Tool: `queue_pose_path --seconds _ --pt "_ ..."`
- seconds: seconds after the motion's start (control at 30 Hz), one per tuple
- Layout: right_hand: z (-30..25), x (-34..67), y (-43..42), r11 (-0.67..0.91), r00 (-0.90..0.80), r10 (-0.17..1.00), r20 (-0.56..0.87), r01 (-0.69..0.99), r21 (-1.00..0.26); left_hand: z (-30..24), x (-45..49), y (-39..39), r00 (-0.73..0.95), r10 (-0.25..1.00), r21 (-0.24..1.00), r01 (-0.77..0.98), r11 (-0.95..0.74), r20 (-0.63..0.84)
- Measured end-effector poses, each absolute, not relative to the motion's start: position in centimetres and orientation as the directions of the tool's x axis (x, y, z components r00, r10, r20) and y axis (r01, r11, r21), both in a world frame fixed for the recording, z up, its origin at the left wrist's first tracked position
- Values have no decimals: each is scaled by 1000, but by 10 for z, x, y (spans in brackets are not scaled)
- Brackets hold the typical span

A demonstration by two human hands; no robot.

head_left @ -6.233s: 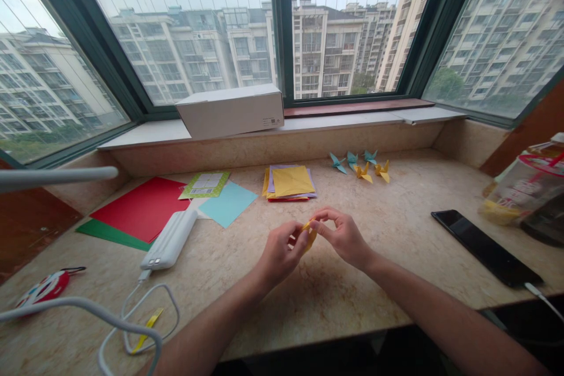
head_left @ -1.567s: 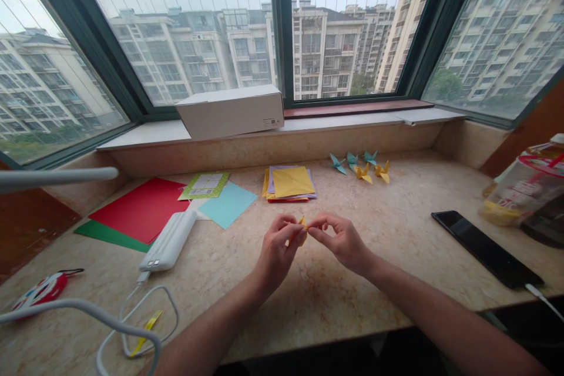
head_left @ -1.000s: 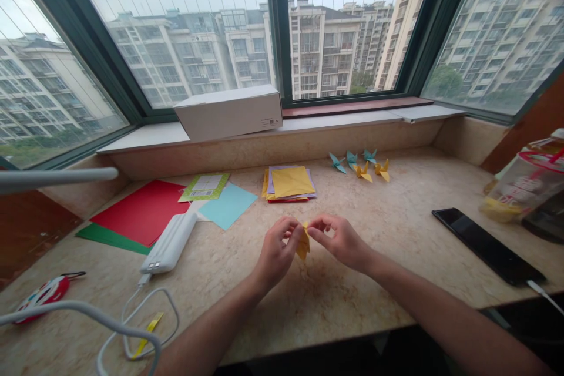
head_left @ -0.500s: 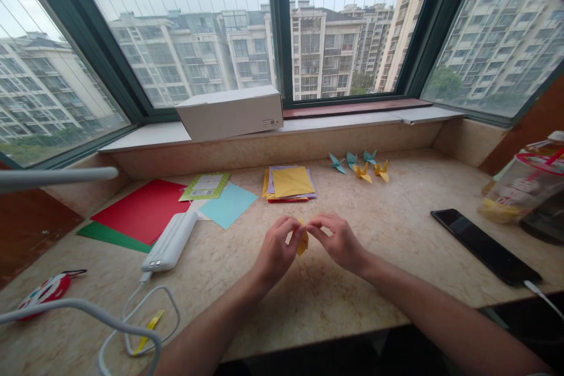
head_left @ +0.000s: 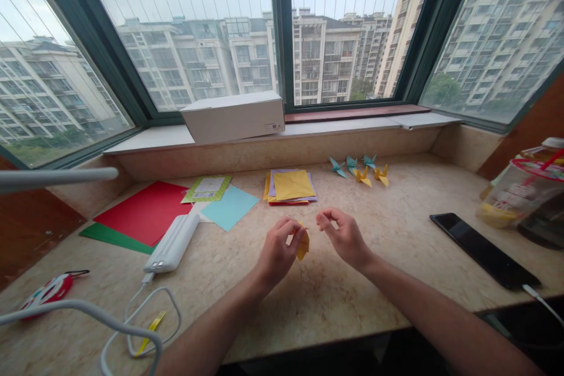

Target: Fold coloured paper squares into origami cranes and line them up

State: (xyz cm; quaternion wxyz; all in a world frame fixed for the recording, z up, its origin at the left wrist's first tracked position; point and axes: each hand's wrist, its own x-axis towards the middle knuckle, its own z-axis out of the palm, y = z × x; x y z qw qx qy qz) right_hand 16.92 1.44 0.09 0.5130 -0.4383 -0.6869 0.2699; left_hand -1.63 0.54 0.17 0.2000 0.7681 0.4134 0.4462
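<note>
My left hand [head_left: 277,249] pinches a small folded yellow paper piece [head_left: 303,244] above the stone ledge [head_left: 396,229]. My right hand [head_left: 344,236] hovers just to its right, thumb and forefinger curled in a pinch with nothing in them, a short gap from the paper. Beyond the hands lies a stack of coloured paper squares [head_left: 291,186], yellow on top. Several finished paper cranes [head_left: 360,168], blue and yellow, stand in a row at the back.
A white power bank [head_left: 173,242] with a looping cable [head_left: 145,323] lies left, next to red [head_left: 145,211], green and blue [head_left: 230,207] sheets. A black phone [head_left: 482,249] and a plastic cup [head_left: 522,191] sit right. A white box [head_left: 233,117] rests on the windowsill.
My right hand has let go of the yellow paper and drawn slightly right; before, both hands pinched it together. The left hand still holds it.
</note>
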Motion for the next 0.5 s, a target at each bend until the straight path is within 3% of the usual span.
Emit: queue_pose_path --seconds 0.2,0.5 --pt "-1 165 12 483 -235 871 431 252 -838 1 -16 5 268 795 661 446 -603 544" --pt "-1 166 13 424 -124 906 405 241 -873 1 -11 2 221 805 701 402 -589 550"
